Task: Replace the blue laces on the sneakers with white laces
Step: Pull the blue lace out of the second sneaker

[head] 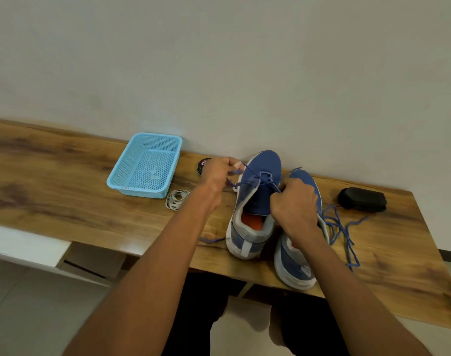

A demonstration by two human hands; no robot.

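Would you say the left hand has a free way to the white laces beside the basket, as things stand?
Probably yes, once it lets go. The left hand is pinching the blue lace of the left sneaker. The white laces lie bare on the table just below and left of it, with nothing between.

Both arms reach forward, hands raised and fingers curled.
The left hand (219,172) pinches a blue lace (247,179) near its fingertips; the right hand (295,201), knuckles up, grips the same lace's other side.
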